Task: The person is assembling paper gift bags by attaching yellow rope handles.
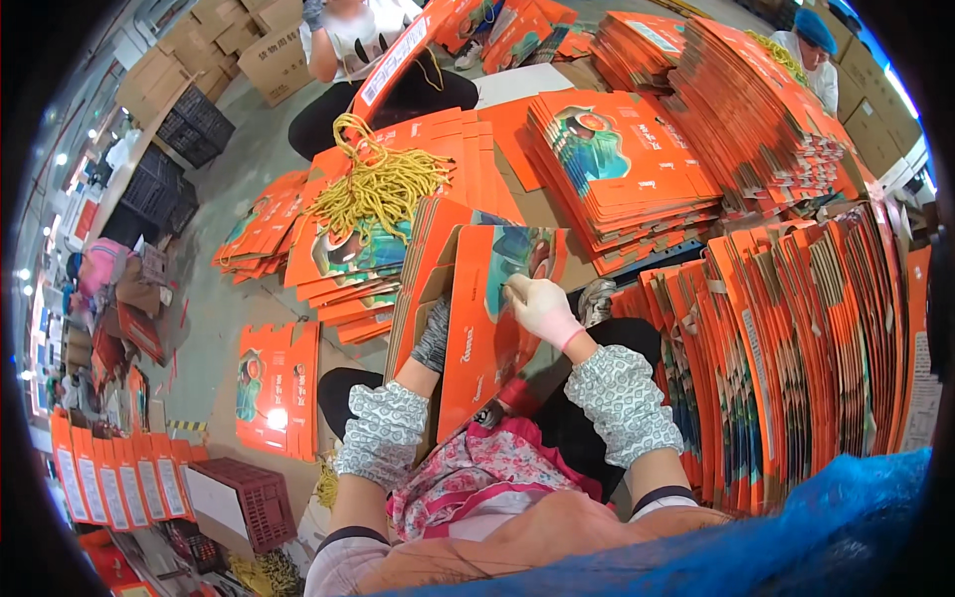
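Observation:
An orange flat-folded carton (487,328) with a green printed picture stands tilted over my lap, its panels partly spread. My left hand (434,333), in a grey glove, reaches in behind the front panel, which hides its fingers. On the front face, by the green picture, my right hand (544,308) in a white glove is closed in a pinch; whatever is between its fingertips is too small to make out. Just beyond the carton, a bundle of yellow cords (383,184) lies on a stack of orange cartons (348,259).
Rows of upright folded cartons (786,348) fill my right side. Tall carton stacks (627,169) rise ahead. One flat carton (277,388) lies on the floor at left, near a dark red crate (244,502). A co-worker (373,60) sits opposite, another person (811,60) at far right.

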The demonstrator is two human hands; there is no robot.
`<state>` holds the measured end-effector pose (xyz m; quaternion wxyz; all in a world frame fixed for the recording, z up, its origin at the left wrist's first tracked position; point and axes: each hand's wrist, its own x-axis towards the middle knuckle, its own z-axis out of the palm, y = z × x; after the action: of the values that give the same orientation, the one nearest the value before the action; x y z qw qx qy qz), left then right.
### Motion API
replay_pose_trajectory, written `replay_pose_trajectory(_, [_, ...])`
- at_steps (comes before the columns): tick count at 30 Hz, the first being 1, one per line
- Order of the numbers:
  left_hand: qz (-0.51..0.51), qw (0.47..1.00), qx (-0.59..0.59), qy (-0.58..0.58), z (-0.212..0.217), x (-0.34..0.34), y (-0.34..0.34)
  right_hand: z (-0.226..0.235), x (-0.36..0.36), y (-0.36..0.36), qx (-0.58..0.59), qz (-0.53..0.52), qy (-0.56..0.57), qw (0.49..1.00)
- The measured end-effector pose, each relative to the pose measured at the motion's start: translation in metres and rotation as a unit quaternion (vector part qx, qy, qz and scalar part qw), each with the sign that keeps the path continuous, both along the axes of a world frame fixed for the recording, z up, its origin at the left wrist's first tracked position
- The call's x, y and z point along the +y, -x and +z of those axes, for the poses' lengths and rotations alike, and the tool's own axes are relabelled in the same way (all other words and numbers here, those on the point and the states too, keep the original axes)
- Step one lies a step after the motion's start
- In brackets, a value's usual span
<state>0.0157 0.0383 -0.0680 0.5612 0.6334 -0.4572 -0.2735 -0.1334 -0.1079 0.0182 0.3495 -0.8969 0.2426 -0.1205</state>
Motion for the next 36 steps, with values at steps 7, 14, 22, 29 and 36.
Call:
replay_pose_trajectory(7, [-0.011,0.999,0.046,-0.01,0.002,0.006,-0.002,-0.007,-0.001,-0.004,-0.014,0.002,0.022,1.0])
replay_pose_trajectory(14, [-0.013,0.996,0.089,-0.015,0.01,0.0,0.0,-0.003,0.001,-0.004,0.011,0.006,0.023,1.0])
replay_pose_trajectory(22, [-0.021,0.991,0.132,-0.021,0.019,-0.007,0.002,-0.002,0.001,-0.002,0.005,0.013,0.017,1.0])
replay_pose_trajectory(29, [-0.029,0.985,0.17,-0.026,0.028,-0.009,0.002,-0.005,0.003,-0.002,-0.011,0.016,0.007,1.0])
replay_pose_trajectory(36, [-0.039,0.977,0.207,-0.031,0.036,-0.015,0.006,-0.024,-0.004,-0.004,-0.067,0.023,-0.076,0.995])
